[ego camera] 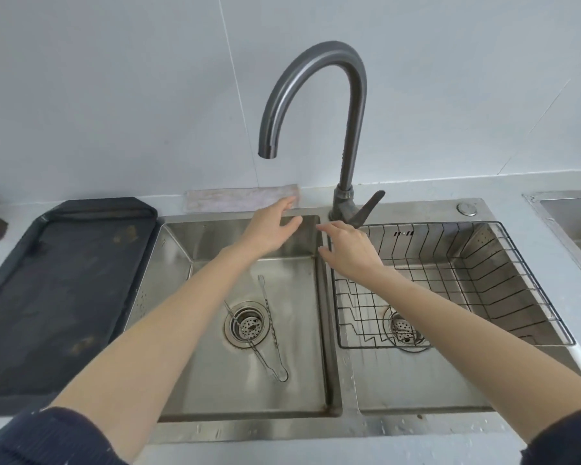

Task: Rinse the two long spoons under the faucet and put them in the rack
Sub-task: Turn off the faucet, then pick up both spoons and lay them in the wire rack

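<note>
My left hand (271,229) and right hand (349,250) are both open and empty, reaching toward the faucet lever (366,209). No water runs, so I judge the tap comes first; both long spoons (265,327) lie untouched in the left basin (182,347).

1. There is one view only, from a wide-angle camera worn on the person's head, so no part of the scene is shared with a second view.
2. It faces forward and steeply down onto a double sink (319,427) set in the counter (503,196).
3. It sits near: both forearms run in from the lower corners.
4. The faucet (316,82) stands centre-top against the wall (114,78); straight edges bow toward the frame's borders.
</note>
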A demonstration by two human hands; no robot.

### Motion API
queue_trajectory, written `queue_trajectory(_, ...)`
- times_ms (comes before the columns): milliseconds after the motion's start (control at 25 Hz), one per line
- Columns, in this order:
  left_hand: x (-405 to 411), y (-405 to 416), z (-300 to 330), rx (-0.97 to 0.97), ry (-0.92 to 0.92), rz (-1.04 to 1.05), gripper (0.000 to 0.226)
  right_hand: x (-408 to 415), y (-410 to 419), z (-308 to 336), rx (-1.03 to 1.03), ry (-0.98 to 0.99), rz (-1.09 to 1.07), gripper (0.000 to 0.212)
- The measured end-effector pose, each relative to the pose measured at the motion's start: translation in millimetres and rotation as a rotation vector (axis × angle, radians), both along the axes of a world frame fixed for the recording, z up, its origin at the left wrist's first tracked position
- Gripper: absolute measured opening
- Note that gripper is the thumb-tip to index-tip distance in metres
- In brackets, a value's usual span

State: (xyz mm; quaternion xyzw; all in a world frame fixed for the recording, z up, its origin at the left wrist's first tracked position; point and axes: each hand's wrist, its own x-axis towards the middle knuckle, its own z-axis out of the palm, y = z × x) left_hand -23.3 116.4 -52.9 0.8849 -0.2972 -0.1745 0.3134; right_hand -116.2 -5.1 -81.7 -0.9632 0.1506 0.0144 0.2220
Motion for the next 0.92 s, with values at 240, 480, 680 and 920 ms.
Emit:
queue_trajectory(240,8.8,52.3,-16.7,0.03,-0.03,0.03,0.046,7.3,37.7,-17.9,0.035,0.11,-0.008,0.045)
queue_trajectory(480,29.2,93.4,-51.9,0.092,0.038,0.112,0.043,29.0,73.5,-43.2,0.068,0.2,-0.041,0.044)
queue_trajectory(680,46.7,120.4,-101.5,0.178,0.204,0.126,0.046,43.0,93.2,-78.4,0.11,0.314,-0.09,0.041)
queue_trajectory(920,55.1,137.5,-157.3,0.32,0.41,0.281,0.037,52.2,106.9,-118.7,0.128,0.475,-0.127,0.037)
